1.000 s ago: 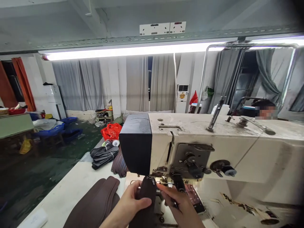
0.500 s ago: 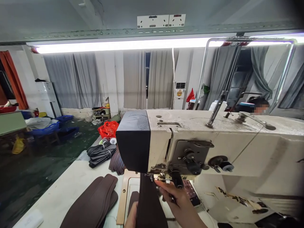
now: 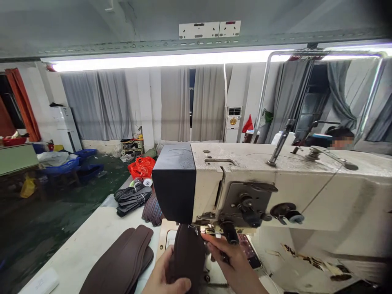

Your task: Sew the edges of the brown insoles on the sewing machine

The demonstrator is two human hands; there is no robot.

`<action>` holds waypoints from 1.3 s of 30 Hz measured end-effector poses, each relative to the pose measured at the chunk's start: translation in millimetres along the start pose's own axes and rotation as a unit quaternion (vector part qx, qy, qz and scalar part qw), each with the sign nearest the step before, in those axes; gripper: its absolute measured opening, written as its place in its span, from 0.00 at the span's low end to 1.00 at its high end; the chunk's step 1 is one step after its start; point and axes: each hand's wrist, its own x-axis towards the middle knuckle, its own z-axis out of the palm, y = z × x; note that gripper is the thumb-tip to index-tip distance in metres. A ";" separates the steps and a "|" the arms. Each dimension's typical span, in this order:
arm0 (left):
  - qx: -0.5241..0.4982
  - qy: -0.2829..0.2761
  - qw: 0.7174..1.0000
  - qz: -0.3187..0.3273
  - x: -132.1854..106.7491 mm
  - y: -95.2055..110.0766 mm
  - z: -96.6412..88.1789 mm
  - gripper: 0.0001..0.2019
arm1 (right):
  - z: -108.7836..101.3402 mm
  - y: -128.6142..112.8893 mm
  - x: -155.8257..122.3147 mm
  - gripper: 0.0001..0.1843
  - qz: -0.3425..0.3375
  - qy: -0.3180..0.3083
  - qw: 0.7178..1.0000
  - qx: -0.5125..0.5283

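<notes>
Head view: the left hand point(image 3: 161, 273) grips a dark brown piece point(image 3: 189, 255) near its left edge, the thumb turned across its near face. The piece stands tilted up under the head of the sewing machine point(image 3: 297, 196), its far end close to the needle area. The right hand point(image 3: 234, 263) has a fingertip just beside that end; something small and dark shows by its palm, but whether the fingers are closed on it cannot be told.

The likeliest trouble is a fingertip straying under the needle, since the right hand works so close to it. If the left hand's hold slackened or twisted, the piece could swing and its edge run askew. The upper thread point(image 3: 323, 188), slanting across the machine's front, might also snag or go slack.

The black end cover point(image 3: 174, 188) overhangs the work and, with the piece itself, hides the needle point. A phone point(image 3: 249, 253) lies just beyond the right hand, crowding that side. On the table point(image 3: 82, 241) to the left lie a stack of brown pieces point(image 3: 118, 259), a tied dark bundle point(image 3: 131, 198) and a red bag point(image 3: 141, 166); the stack is nearest the left wrist, which could knock it.
</notes>
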 end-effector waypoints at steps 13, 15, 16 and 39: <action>0.000 -0.022 1.000 0.009 36.6 -13.2 3.6 0.29 | 10.0 21.6 -4.8 0.19 0.004 -0.002 1.000 -0.006; -0.017 0.003 1.000 -0.001 39.6 -17.0 8.3 0.29 | 10.5 21.5 -4.9 0.19 0.009 0.001 1.000 -0.008; -0.021 0.013 1.000 -0.002 41.8 -17.5 10.5 0.29 | 10.3 20.7 -4.7 0.18 0.013 0.005 1.000 -0.007; 0.025 0.021 0.999 0.036 88.2 24.5 18.8 0.12 | 5.7 3.9 -0.9 0.17 0.001 0.002 0.999 0.032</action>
